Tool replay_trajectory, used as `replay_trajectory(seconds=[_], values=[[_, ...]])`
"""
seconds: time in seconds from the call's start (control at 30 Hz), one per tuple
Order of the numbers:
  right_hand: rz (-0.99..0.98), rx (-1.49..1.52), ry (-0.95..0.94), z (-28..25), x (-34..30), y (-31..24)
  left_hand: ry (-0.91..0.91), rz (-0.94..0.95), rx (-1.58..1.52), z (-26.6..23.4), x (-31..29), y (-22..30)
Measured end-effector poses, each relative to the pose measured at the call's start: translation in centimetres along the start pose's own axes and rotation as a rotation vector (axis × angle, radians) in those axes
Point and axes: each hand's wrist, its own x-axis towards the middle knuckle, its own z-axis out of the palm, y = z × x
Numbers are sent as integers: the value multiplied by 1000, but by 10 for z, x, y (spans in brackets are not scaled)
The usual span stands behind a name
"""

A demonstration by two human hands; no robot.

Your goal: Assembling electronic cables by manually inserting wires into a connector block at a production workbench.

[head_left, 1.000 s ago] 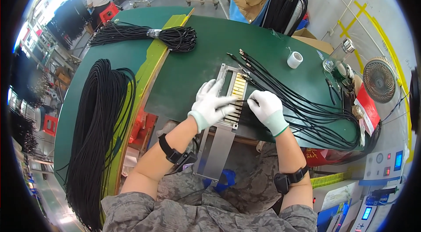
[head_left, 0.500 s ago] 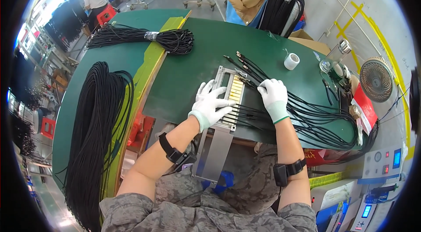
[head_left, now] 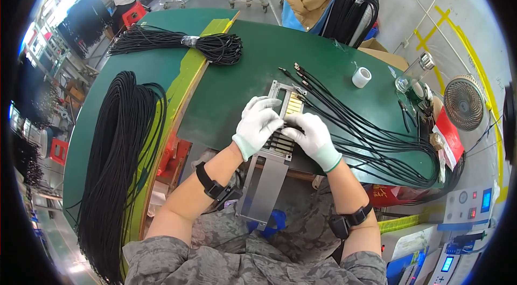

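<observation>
The left grip (head_left: 260, 127) and right grip (head_left: 310, 135), both white-gloved, are holding their fingertips close together over the slotted metal fixture (head_left: 294, 104); whether they are grasping a cable, I cannot tell. The fixture is overhanging the green surface's (head_left: 226, 91) near edge, while black cables (head_left: 398, 147) are lying rightward and 1 white roll (head_left: 361, 77) is resting beyond.
</observation>
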Motion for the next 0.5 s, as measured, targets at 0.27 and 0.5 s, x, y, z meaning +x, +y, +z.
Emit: replay_trajectory(seconds=[0.27,0.5], values=[[350,216,-84,-26,-6,23,179,-15,98,-5,0,0],[99,-200,-50,-21,-5,26,130,-227,295,0,-2,-7]])
